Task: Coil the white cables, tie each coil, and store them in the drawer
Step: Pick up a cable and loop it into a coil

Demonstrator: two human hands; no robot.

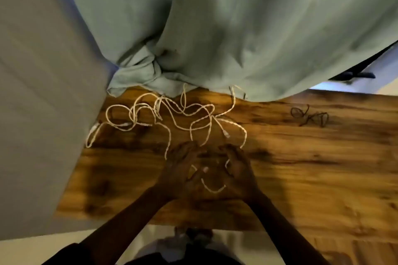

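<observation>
Where the white cables lie: white cables (185, 112) sprawl in one loose tangle on the far-left part of the worktop (312, 167), uncoiled and crossing one another; the far loops reach the hem of the hanging cloth.
Cable plug: a pale connector (226, 134) lies at the right side of the tangle, just beyond the hands.
Held cable: a short white stretch (213, 190) sags in a U between the two hands, above the worktop's near middle.
Left hand: left hand (183, 165) is raised over the wood with its fingers curled about one end of the held cable; the exact grip is blurred.
Right hand: right hand (237, 167) sits close beside the left, its fingers curled on the other end of the same stretch.
Dark loops: a small bunch of thin dark loops (310, 116) lies on the worktop, far right, well apart from the cables.
Cloth: a grey-green cloth (237, 27) hangs across the far edge in folds.
Panel: a plain grey surface (43, 114) fills the left side.
Worktop finish: brown wood grain.
</observation>
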